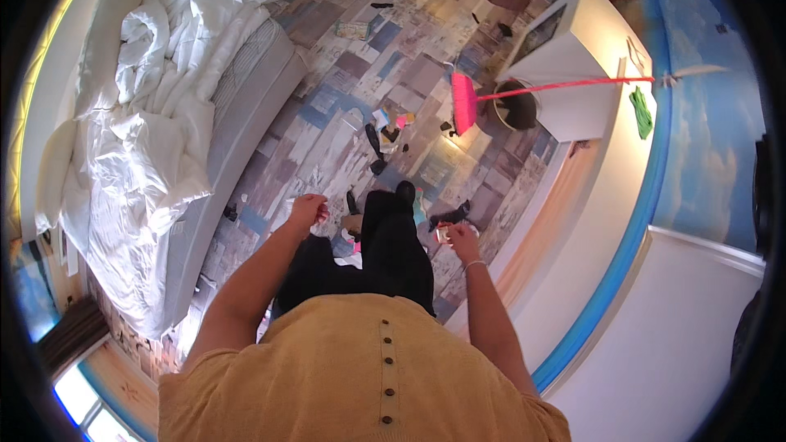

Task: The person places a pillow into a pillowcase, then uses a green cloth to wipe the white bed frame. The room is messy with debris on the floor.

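Note:
My right hand (pixel 463 240) pinches a small red-and-white packet (pixel 443 234) above the floor, to the right of my legs. Out on the other side, my left hand (pixel 309 212) hangs with curled fingers, and nothing shows in it. Scraps of paper and dark items form a litter pile (pixel 388 129) on the wood-patterned floor (pixel 319 147) ahead of my feet. Under my right hand lies a dark cloth-like item (pixel 451 215). More litter lies between my legs, partly hidden by them.
A pink broom (pixel 465 104) with a red handle leans across a round bin (pixel 514 112) beside a white cabinet (pixel 592 55). Green gloves or cloth (pixel 640 112) lie on the ledge. To the left stands a bed (pixel 245 92) with a rumpled white duvet (pixel 166 153).

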Available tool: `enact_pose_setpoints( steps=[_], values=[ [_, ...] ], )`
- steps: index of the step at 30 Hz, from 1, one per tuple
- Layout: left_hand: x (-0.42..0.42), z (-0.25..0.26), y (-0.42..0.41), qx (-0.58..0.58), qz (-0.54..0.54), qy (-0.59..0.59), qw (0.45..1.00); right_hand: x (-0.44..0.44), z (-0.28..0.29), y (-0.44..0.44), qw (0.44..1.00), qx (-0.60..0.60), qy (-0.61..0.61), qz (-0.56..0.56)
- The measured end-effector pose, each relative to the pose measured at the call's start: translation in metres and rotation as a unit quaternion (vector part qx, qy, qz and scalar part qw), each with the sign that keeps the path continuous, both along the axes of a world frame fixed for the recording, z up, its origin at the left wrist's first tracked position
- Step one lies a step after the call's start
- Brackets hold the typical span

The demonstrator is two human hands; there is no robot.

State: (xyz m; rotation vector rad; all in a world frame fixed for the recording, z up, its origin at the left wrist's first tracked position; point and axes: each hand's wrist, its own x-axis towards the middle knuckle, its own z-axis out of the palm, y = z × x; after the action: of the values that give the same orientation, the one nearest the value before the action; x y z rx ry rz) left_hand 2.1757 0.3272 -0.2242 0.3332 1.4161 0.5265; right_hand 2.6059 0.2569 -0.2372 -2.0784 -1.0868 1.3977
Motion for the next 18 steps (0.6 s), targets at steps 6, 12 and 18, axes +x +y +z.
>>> enact_pose_setpoints(
  steps=[6, 12, 18],
  values=[
    [0.050, 0.053, 0.065, -0.025, 0.138, -0.013, 0.990, 0.072, 0.006, 0.154, 0.999, -0.003, 0.014, 0.049],
    [0.066, 0.043, 0.123, -0.036, 0.112, -0.001, 0.993, 0.077, -0.004, 0.209, 0.998, -0.024, -0.001, 0.065],
    [0.073, 0.016, 0.192, -0.010, 0.116, 0.024, 0.993, 0.123, -0.019, 0.240, 0.999, -0.004, -0.039, 0.028]
  ],
)
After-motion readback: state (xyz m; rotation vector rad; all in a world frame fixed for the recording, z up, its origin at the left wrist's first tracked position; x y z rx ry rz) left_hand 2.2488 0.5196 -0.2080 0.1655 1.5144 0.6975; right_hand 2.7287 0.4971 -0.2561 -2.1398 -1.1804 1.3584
